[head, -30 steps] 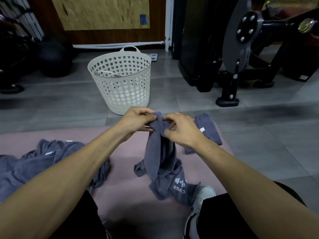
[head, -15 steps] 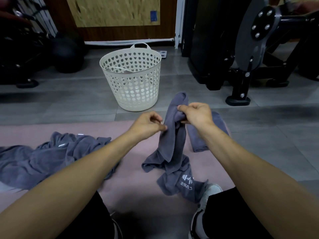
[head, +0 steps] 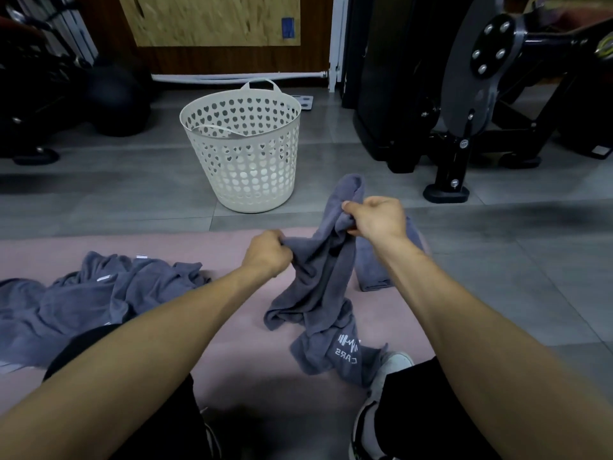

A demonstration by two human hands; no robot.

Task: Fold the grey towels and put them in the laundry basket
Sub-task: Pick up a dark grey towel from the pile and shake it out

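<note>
A person's left hand (head: 267,254) and right hand (head: 376,218) each clench a bunched edge of a grey towel (head: 320,287), fingers curled round the cloth. Its lower end trails onto the pink mat (head: 232,353), with the white laundry basket (head: 243,144) farther off on the floor.

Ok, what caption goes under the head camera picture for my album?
Both hands, left and right, grip a crumpled grey towel near the white basket.

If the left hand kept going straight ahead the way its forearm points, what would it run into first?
Probably the grey towel it already grips, then the right hand holding the towel's top. The laundry basket sits farther off and to the left; depth is hard to judge.
</note>
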